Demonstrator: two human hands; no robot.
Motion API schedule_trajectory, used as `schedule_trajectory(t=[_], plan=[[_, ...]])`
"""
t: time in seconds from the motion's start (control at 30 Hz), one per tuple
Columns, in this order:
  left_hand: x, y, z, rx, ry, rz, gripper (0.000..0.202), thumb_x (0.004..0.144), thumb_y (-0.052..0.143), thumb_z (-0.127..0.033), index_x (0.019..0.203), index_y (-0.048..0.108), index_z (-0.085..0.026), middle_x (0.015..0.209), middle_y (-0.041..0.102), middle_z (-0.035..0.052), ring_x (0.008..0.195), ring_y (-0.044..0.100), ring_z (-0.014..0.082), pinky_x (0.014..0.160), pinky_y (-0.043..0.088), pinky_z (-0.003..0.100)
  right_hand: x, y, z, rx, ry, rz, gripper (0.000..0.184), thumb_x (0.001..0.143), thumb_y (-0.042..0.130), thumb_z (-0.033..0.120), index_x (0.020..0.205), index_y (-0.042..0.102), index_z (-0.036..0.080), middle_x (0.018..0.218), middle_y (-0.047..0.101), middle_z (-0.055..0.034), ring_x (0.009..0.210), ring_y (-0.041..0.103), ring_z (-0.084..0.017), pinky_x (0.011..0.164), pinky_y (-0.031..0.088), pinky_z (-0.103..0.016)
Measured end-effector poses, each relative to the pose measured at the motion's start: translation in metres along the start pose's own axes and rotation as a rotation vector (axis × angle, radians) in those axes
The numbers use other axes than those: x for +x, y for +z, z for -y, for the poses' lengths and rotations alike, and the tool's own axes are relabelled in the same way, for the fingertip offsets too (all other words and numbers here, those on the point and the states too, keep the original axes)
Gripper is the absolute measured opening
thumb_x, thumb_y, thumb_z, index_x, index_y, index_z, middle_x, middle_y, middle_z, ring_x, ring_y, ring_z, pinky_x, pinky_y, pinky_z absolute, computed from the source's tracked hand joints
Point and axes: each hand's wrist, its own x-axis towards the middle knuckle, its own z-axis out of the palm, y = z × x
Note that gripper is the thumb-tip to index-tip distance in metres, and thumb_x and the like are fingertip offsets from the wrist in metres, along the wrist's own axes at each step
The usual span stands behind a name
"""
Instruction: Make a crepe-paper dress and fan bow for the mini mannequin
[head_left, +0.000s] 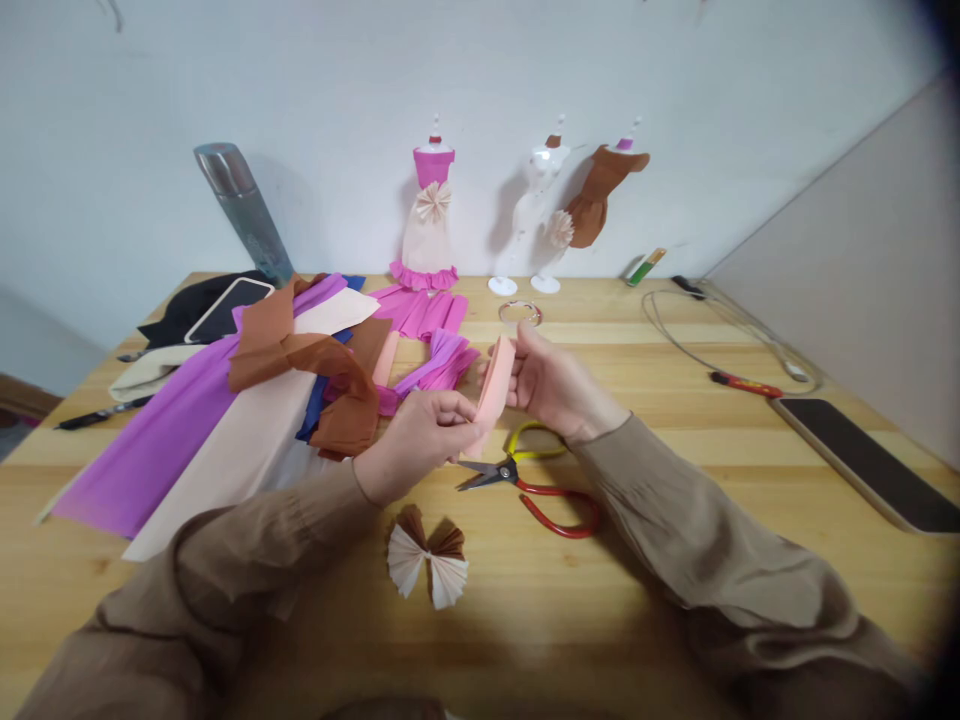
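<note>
A folded strip of pink crepe paper [495, 385] is held up between both hands above the table. My left hand [431, 435] pinches its lower end between thumb and fingers. At the upper end, my right hand [547, 380] has its fingers closed behind the strip, the thumb along its edge; part of the grip is hidden. Just below the hands lie scissors [506, 472] with one yellow and one red handle, blades spread. Nearer to me sits a pleated paper butterfly [427, 560], brown on top and cream below.
Purple, brown, cream and blue paper sheets [187, 420] pile up at left, beside a phone [229, 308] and a flask [244, 210]. Small dress forms, one in pink [433, 220], stand at the back. A roll of clear tape [520, 313], a cable [720, 335] and a large phone [862, 460] lie further right.
</note>
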Motion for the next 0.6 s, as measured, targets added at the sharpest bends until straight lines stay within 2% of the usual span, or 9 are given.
schedule_trajectory(t=[0.1,0.2,0.3,0.37,0.43,0.5,0.6], plan=[[-0.002,-0.001,-0.002,-0.103,0.005,-0.049,0.010,0.065,0.064,-0.020,0.071,0.060,-0.013,0.051,0.059,-0.0043,0.038,0.042,0.0027,0.039,0.030,0.015,-0.001,0.001,-0.001,0.064,0.119,0.128,0.053,0.085,0.049,0.066,0.082,0.064,0.016,0.070,0.071,-0.0091,0.058,0.066,-0.018,0.056,0.054,-0.029],[-0.003,-0.003,-0.003,-0.168,0.046,-0.086,0.015,0.064,0.066,-0.023,0.072,0.060,-0.013,0.052,0.059,-0.0045,0.039,0.042,0.0020,0.039,0.030,0.014,-0.005,0.005,-0.009,0.103,0.138,0.254,0.047,0.080,0.060,0.061,0.088,0.067,0.015,0.080,0.073,-0.0092,0.067,0.068,-0.018,0.063,0.054,-0.029],[-0.003,-0.003,-0.003,-0.165,0.064,-0.076,0.016,0.062,0.065,-0.023,0.073,0.062,-0.012,0.050,0.057,-0.0051,0.039,0.041,0.0022,0.039,0.030,0.014,-0.007,0.010,-0.019,0.072,0.098,0.339,0.037,0.071,0.075,0.049,0.083,0.069,0.014,0.077,0.073,-0.0066,0.067,0.066,-0.016,0.063,0.052,-0.028],[-0.003,-0.003,-0.003,-0.149,0.059,-0.068,0.018,0.061,0.065,-0.023,0.074,0.062,-0.011,0.050,0.057,-0.0046,0.040,0.042,0.0028,0.039,0.030,0.014,-0.008,0.011,-0.023,0.026,0.065,0.315,0.031,0.067,0.081,0.040,0.079,0.070,0.014,0.069,0.070,-0.0037,0.062,0.064,-0.014,0.062,0.050,-0.027],[-0.004,-0.002,-0.003,-0.131,0.045,-0.060,0.017,0.061,0.064,-0.023,0.074,0.062,-0.012,0.049,0.058,-0.0043,0.040,0.042,0.0032,0.039,0.030,0.015,-0.007,0.011,-0.023,-0.020,0.018,0.235,0.025,0.065,0.083,0.035,0.074,0.071,0.014,0.066,0.069,-0.0018,0.060,0.062,-0.013,0.061,0.049,-0.026],[-0.004,0.000,-0.004,-0.112,0.031,-0.050,0.016,0.062,0.063,-0.023,0.073,0.061,-0.012,0.048,0.057,-0.0045,0.039,0.042,0.0034,0.039,0.030,0.015,-0.007,0.010,-0.021,-0.059,-0.034,0.152,0.024,0.063,0.084,0.034,0.071,0.072,0.015,0.068,0.070,-0.0018,0.061,0.062,-0.012,0.062,0.048,-0.025],[-0.005,0.001,-0.003,-0.083,0.026,-0.033,0.013,0.064,0.063,-0.023,0.072,0.061,-0.012,0.047,0.056,-0.0046,0.038,0.040,0.0034,0.040,0.029,0.016,-0.007,0.008,-0.017,-0.093,-0.095,0.097,0.023,0.062,0.085,0.034,0.069,0.074,0.016,0.071,0.071,-0.0018,0.064,0.061,-0.012,0.067,0.048,-0.026]])
